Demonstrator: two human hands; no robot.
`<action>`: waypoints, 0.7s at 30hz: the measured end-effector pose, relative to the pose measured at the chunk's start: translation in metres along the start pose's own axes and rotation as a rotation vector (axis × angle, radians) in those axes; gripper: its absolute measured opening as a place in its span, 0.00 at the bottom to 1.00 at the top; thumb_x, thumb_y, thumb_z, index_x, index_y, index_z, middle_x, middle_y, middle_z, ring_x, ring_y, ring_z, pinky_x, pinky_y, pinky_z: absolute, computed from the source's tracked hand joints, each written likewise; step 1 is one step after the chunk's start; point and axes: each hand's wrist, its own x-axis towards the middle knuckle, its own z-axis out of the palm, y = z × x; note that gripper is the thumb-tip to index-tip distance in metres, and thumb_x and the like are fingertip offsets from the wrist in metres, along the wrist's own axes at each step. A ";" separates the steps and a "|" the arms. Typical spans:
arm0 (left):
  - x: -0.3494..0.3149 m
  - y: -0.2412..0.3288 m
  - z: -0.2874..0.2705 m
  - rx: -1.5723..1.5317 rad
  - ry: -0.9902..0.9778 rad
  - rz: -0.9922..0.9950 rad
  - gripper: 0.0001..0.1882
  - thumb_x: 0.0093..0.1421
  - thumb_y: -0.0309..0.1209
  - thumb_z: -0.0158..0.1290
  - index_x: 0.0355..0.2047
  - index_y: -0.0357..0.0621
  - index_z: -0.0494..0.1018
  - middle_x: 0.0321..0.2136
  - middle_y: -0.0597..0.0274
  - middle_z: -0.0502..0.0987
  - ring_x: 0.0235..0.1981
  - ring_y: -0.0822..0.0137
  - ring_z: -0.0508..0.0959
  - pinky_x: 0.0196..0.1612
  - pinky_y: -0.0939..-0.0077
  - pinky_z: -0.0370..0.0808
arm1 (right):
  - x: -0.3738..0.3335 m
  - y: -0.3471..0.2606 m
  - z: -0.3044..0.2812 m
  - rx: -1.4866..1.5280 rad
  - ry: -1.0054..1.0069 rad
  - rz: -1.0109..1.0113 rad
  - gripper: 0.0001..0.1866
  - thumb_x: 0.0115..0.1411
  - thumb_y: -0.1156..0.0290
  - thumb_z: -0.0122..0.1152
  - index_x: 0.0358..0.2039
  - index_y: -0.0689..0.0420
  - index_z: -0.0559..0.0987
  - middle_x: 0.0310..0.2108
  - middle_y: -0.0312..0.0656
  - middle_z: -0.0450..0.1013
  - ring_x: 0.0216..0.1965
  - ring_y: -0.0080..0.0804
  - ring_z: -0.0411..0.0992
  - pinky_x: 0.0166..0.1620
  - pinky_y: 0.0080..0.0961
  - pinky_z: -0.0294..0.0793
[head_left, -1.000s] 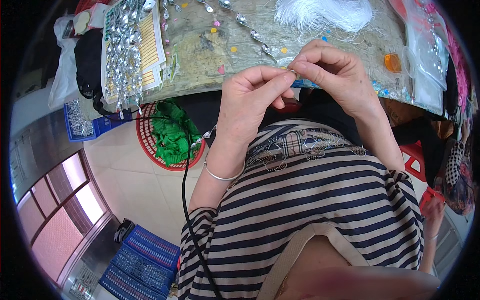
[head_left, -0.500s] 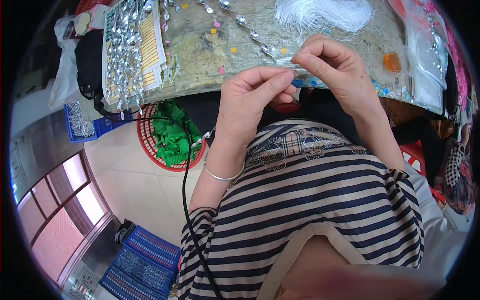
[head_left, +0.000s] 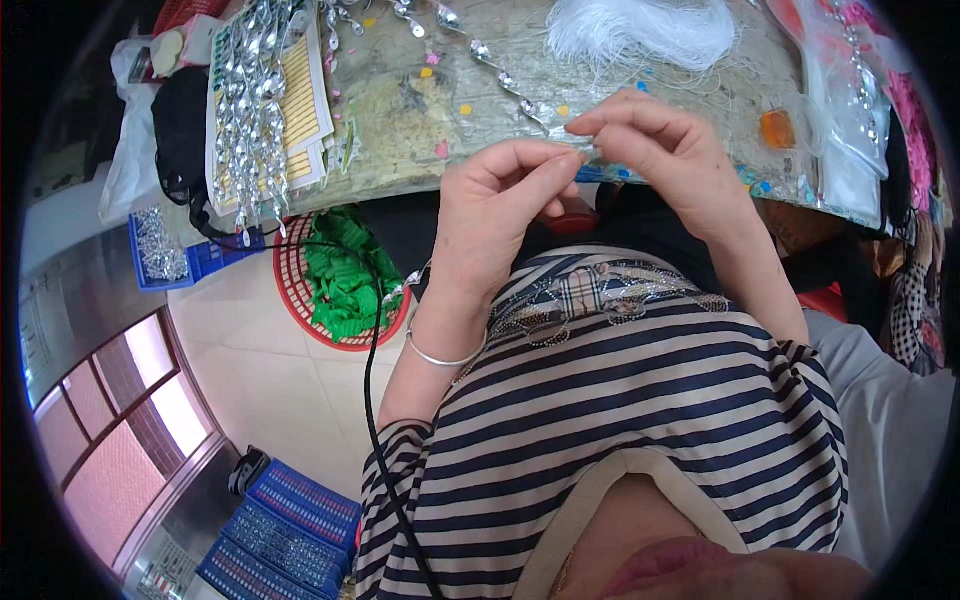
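Over the front edge of the worktable, my left hand (head_left: 500, 205) is closed in a pinch, thumb against forefinger; whatever lies between the tips is too small to make out. My right hand (head_left: 665, 160) is just beside it, its thumb and forefinger spread apart with nothing visible between them. A strand of silver twisted beads (head_left: 505, 82) runs across the table, its near end close to my fingertips. Another short piece of silver strand (head_left: 405, 288) shows beside my left wrist. Behind my right hand lies a loose bundle of white thread (head_left: 640, 35).
Several silver bead strands (head_left: 250, 110) hang over printed sheets at the table's left. An amber block (head_left: 777, 129) and clear plastic bags (head_left: 840, 110) lie right. Below are a red basket (head_left: 290, 270) of green material and a blue tray (head_left: 210, 262). A black cable (head_left: 370, 400) hangs by my left arm.
My right thumb and forefinger have parted from a pinch, and that hand has dropped slightly toward me. My left hand keeps its pinch, barely shifted.
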 end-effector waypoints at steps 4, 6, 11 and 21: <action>-0.001 0.001 0.001 0.040 -0.025 0.017 0.06 0.55 0.26 0.57 0.32 0.37 0.77 0.23 0.66 0.76 0.22 0.81 0.71 0.27 0.90 0.67 | -0.001 -0.008 -0.003 -0.287 -0.021 -0.105 0.06 0.54 0.78 0.59 0.33 0.59 0.80 0.28 0.35 0.72 0.32 0.20 0.69 0.36 0.18 0.67; -0.001 0.002 0.000 0.067 -0.004 -0.009 0.06 0.55 0.26 0.57 0.32 0.36 0.77 0.23 0.66 0.76 0.22 0.81 0.71 0.26 0.90 0.67 | 0.002 -0.007 -0.004 -0.487 -0.027 -0.348 0.03 0.54 0.77 0.59 0.30 0.60 0.80 0.27 0.38 0.73 0.30 0.25 0.70 0.35 0.18 0.67; 0.000 0.005 -0.003 0.083 -0.026 -0.042 0.07 0.54 0.26 0.58 0.32 0.36 0.77 0.23 0.65 0.77 0.23 0.80 0.72 0.27 0.89 0.67 | 0.000 -0.011 -0.002 -1.000 0.019 -0.627 0.07 0.48 0.70 0.62 0.28 0.53 0.73 0.28 0.36 0.70 0.33 0.35 0.69 0.38 0.30 0.62; -0.003 0.003 -0.010 0.195 0.107 0.055 0.06 0.53 0.23 0.57 0.33 0.36 0.77 0.23 0.63 0.77 0.22 0.78 0.72 0.26 0.88 0.67 | -0.007 -0.018 -0.015 0.252 -0.149 0.101 0.12 0.66 0.66 0.44 0.32 0.59 0.71 0.30 0.32 0.71 0.30 0.16 0.66 0.38 0.18 0.67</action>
